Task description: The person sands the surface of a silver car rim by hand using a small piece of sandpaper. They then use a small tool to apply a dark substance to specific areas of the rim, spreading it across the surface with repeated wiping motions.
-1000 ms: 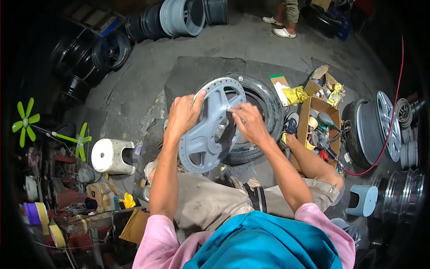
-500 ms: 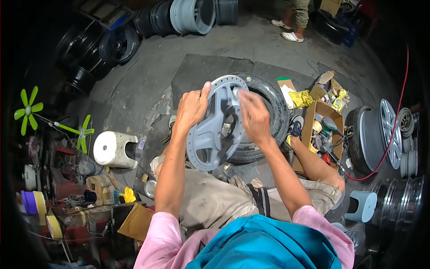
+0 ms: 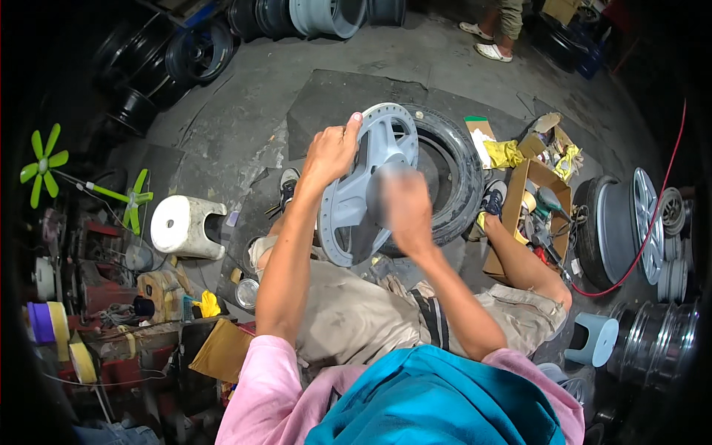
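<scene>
A grey wheel face (image 3: 354, 194), round with spokes and small holes along its rim, stands tilted above my lap. My left hand (image 3: 334, 154) is closed on its upper left edge, thumb pointing up along the rim. Over the spokes near the hub is my right hand (image 3: 409, 211), its fingers smeared by motion. Whether it holds anything is hidden by the blur; a dark patch shows just below it. Behind the wheel face a black tire (image 3: 463, 174) lies flat on the floor mat.
At the right are a cardboard box (image 3: 512, 215) of tools, yellow gloves (image 3: 504, 153), a wheel with tire (image 3: 615, 230) and a red hose (image 3: 676, 159). A white stool (image 3: 174, 226) and green fan (image 3: 44, 165) are left. Rims (image 3: 326, 16) line the back, near another person's legs (image 3: 510, 26).
My right hand has moved down and slightly left, across the wheel face. The wheel face and my left hand have shifted a little up and right in view.
</scene>
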The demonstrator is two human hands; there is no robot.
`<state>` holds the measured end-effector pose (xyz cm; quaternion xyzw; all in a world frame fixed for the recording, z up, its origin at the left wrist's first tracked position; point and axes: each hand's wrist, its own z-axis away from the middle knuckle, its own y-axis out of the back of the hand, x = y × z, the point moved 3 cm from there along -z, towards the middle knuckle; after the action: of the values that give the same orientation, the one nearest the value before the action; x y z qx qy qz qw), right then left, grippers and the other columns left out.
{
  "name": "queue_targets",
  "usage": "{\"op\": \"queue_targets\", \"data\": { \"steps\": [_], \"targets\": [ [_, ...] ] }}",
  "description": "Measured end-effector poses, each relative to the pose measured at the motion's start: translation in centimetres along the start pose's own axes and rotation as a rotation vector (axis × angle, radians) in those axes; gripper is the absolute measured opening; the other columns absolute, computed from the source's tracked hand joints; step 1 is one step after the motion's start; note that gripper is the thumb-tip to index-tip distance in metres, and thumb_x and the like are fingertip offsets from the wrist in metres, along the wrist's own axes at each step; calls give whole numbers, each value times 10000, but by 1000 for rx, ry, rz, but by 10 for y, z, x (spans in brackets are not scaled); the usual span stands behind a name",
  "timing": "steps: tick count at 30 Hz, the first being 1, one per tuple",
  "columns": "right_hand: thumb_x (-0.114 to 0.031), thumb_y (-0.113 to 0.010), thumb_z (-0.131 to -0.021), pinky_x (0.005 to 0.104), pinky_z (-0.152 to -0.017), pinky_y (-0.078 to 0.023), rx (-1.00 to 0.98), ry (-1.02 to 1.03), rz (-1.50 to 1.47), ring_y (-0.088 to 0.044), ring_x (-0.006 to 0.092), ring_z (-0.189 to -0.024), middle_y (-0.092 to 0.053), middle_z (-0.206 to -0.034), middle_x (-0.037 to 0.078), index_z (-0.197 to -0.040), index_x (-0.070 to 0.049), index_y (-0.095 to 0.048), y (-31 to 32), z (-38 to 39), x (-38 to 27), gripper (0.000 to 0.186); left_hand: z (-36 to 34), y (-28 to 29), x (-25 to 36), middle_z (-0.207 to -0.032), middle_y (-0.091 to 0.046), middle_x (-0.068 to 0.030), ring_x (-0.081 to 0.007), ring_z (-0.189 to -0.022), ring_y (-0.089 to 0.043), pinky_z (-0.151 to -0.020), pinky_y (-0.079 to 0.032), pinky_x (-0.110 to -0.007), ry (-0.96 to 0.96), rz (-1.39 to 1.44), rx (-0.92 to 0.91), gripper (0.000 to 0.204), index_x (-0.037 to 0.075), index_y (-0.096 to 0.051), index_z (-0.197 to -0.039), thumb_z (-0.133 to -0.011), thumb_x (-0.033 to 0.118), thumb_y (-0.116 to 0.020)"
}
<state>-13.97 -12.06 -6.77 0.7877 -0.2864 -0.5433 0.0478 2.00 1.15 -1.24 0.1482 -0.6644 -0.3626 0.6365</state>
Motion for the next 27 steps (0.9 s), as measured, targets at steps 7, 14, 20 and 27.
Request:
{"op": "queue_targets", "data": {
  "steps": [7,14,20,27],
  "targets": [
    [15,-642,-913,489,-1080,-483,98,376,81,-596,346,-1302,-648,-1309,159,-1228,25,-710,-53,28,-45,322,-2,1,-9,-910,-729,-335,-525,-1016,-698,-965,-517,-553,58,-52,66,831,-61,-778,-899,-1080,628,-349],
    [3,-616,-942,511,-1056,-495,297,292,218,-638,440,-1222,-707,-1245,209,-1242,47,-710,-1,-64,38,318,-6,-3,-7,-682,-686,-179,-307,-663,-699,-726,-536,-442,51,-37,74,861,-80,-752,-850,-1066,667,-384],
    [-11,-687,-906,475,-1049,-514,75,375,65,-640,400,-1234,-680,-1269,207,-1178,62,-715,-56,16,8,282,-21,15,-32,-664,-701,-209,-342,-674,-744,-788,-569,-461,116,-22,92,856,-68,-758,-813,-1064,654,-374],
    [12,-699,-870,471,-1044,-523,-68,284,90,-636,365,-1267,-679,-1313,163,-1241,35,-702,-43,93,26,372,-18,19,-58,-643,-626,-95,-195,-516,-609,-525,-494,-365,167,78,106,809,-78,-707,-901,-1050,673,-447]
  ]
}}
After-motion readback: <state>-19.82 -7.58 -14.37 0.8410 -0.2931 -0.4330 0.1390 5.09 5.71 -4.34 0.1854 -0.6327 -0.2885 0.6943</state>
